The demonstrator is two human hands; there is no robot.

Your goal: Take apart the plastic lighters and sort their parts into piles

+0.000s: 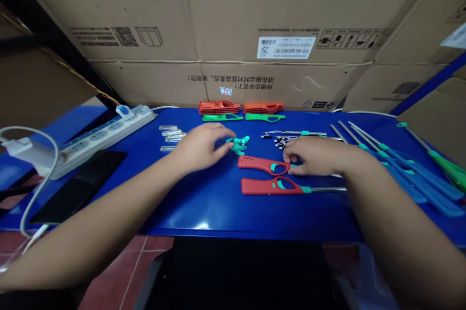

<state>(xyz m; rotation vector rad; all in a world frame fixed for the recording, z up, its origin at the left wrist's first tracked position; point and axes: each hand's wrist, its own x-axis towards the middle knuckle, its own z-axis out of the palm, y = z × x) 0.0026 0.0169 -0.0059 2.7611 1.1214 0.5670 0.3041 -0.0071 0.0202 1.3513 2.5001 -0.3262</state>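
Observation:
My left hand (206,146) is over the blue table, its thumb and forefinger apart at the edge of a small pile of teal plastic pieces (240,145). My right hand (315,155) has its fingertips at the teal collar of the upper red lighter (258,164), whose metal tube passes beneath the hand. Below it and parallel lies a second red lighter (271,186) with a teal trigger. Small black parts with white wires (282,142) sit just behind my right hand, near a metal rod with a teal collar (306,133).
Stacked orange shells (218,107) and green shells (222,117) line the back edge. Clear tubes (169,133) lie left of my left hand. Blue lighters (418,174) are at right. A power strip (105,133) and black phone (78,186) occupy the left side.

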